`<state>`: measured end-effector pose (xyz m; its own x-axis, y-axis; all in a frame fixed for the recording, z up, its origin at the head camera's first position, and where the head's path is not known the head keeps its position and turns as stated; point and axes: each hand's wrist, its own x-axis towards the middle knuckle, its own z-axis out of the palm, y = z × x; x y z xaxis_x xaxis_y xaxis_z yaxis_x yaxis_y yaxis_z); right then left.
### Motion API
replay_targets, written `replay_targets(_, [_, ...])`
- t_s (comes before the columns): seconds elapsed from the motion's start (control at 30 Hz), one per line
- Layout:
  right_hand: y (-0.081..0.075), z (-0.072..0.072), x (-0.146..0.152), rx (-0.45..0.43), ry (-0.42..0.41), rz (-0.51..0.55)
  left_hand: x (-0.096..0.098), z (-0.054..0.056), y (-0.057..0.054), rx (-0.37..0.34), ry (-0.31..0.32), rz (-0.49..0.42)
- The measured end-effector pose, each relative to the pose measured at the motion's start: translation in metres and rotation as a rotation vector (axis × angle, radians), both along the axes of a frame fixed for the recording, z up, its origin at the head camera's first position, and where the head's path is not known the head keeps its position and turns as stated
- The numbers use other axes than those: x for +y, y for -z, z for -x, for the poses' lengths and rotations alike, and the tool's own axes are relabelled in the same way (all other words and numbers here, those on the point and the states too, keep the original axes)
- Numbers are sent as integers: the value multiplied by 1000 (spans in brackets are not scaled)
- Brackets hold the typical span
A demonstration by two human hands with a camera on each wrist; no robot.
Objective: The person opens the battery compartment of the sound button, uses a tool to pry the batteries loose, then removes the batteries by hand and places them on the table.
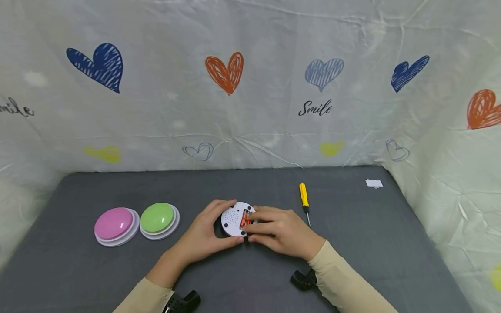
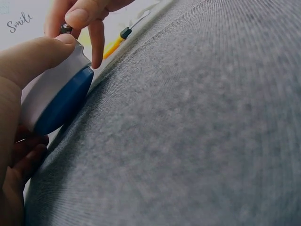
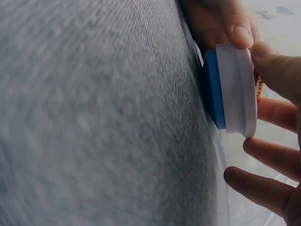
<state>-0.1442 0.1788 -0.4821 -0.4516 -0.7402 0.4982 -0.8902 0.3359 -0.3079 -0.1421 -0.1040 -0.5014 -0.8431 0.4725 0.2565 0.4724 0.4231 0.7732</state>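
A round push button (image 1: pixel 232 219) lies upside down on the table, its white base up and its blue dome (image 3: pixel 213 89) facing down. Red-orange batteries (image 1: pixel 244 218) show in the uncovered compartment of its base. My left hand (image 1: pixel 203 232) grips the button by its rim, thumb on the near edge and fingers around the far side. Over the compartment, my right hand (image 1: pixel 279 228) pinches a battery (image 2: pixel 66 29) with thumb and fingertips, one end of it sticking up above the base. The fingers partly hide the compartment.
A pink button (image 1: pixel 113 223) and a green button (image 1: pixel 157 217) stand to the left, domes up. Behind the right hand lies a yellow-handled screwdriver (image 1: pixel 304 195). A small white cover (image 1: pixel 374 183) is near the table's far right corner. Printed cloth (image 1: pixel 266 130) hangs behind the table.
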Motion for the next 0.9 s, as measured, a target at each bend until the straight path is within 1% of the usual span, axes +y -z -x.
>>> replay_targets(0.2, [-10, 3, 6, 27, 48, 8, 1, 1, 0, 10, -3, 0])
replay_targets(0.33, [-16, 8, 19, 79, 138, 7, 1, 1, -1, 11, -9, 7])
replay_targets(0.43, [-19, 15, 35, 110, 230, -6, 0, 0, -1, 12, -15, 12])
replay_targets(0.53, [-22, 22, 59, 130, 325, -14, 1, 0, -1, 13, -16, 12])
replay_targets(0.67, [-23, 33, 95, 138, 457, 14, 1, -1, -1, 15, -15, 11])
replay_targets(0.77, [-22, 38, 123, 116, 569, 43, 1, -1, 0, 17, -16, 11])
replay_targets(0.9, [-20, 41, 158, 55, 731, 47, 1, -1, 0, 12, -20, 12])
